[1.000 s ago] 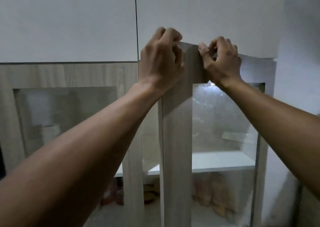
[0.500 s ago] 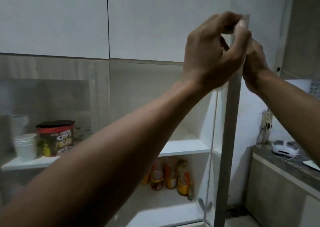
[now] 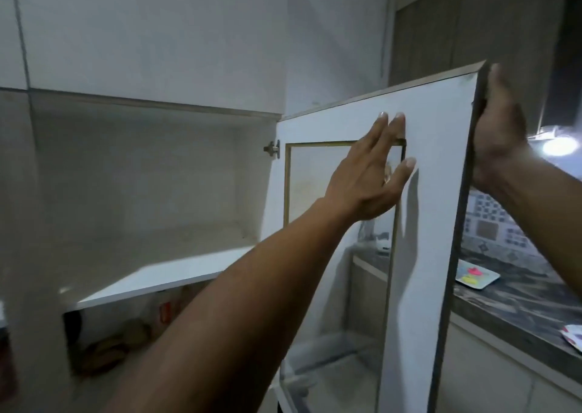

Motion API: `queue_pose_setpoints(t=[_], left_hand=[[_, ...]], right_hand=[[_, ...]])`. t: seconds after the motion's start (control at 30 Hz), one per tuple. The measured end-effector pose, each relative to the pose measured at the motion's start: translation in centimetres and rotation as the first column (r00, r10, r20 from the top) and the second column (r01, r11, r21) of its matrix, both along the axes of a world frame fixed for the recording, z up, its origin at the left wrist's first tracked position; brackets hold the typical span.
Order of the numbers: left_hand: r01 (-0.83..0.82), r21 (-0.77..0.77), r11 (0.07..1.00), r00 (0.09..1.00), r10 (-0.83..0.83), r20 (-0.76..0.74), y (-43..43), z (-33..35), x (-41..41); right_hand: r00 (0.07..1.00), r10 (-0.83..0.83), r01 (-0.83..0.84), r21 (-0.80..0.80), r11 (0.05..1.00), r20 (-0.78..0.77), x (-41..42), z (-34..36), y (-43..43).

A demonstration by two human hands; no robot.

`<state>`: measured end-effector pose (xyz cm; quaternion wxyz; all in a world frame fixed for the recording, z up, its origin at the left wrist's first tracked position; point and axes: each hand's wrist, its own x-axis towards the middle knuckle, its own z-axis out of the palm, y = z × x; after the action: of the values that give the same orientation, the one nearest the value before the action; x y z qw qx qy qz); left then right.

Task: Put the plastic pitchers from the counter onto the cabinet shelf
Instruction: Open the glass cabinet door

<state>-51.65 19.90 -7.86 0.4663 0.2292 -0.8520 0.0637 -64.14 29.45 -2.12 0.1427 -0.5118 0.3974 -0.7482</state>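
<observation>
The cabinet door (image 3: 431,173), white inside with a glass pane, stands swung wide to the right. My left hand (image 3: 368,176) lies flat with fingers spread against its inner face, near the pane's upper corner. My right hand (image 3: 497,129) grips the door's outer edge near the top corner. The white cabinet shelf (image 3: 163,277) is bare in the part that I can see. No plastic pitcher is in view.
Below the shelf sit blurred jars and packets (image 3: 163,311). A dark stone counter (image 3: 510,311) runs along the right with a tray (image 3: 475,277) of bright items and a small white appliance (image 3: 382,244). A lamp (image 3: 560,146) glares at the right. White upper cabinets (image 3: 151,34) hang overhead.
The door has swung from nearly shut to wide open toward the right. My left hand let go of the door's top edge and now rests flat on the inner face.
</observation>
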Motion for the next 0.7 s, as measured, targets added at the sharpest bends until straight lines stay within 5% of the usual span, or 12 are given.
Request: queue_pose_setpoints(t=[0.07, 0.2, 0.33, 0.43, 0.57, 0.7], left_hand=[[-0.021, 0.005, 1.000, 1.000, 0.021, 0.010, -1.5, -0.6, -1.9], [-0.074, -0.063, 0.995, 0.995, 0.078, 0.065, -3.8, -2.1, -6.8], [-0.048, -0.097, 0.994, 0.992, 0.059, 0.114, -6.3, -2.7, -9.8], [-0.028, -0.102, 0.994, 0.981, 0.047, 0.188, -8.2, -2.7, -11.7], [-0.025, -0.066, 0.998, 0.957, 0.043, 0.288, -10.2, -3.1, -13.8], [-0.035, -0.078, 0.996, 0.956, 0.056, 0.287, -11.4, -3.8, -15.1]], right_hand=[[0.962, -0.253, 0.251, -0.033, 0.968, -0.106, -1.4, -0.8, -0.5], [0.602, -0.678, 0.649, -0.236, 0.723, -0.421, -4.7, -4.9, -2.4], [0.135, -0.759, 0.765, -0.419, 0.489, -0.637, -9.4, -8.2, -4.3], [-0.178, -0.601, 0.832, -0.445, 0.331, -0.779, -12.4, -9.6, -5.1], [-0.254, -0.382, 0.885, -0.372, 0.278, -0.889, -15.7, -10.9, -5.8], [-0.264, -0.357, 0.890, -0.369, 0.269, -0.896, -16.5, -11.3, -6.5]])
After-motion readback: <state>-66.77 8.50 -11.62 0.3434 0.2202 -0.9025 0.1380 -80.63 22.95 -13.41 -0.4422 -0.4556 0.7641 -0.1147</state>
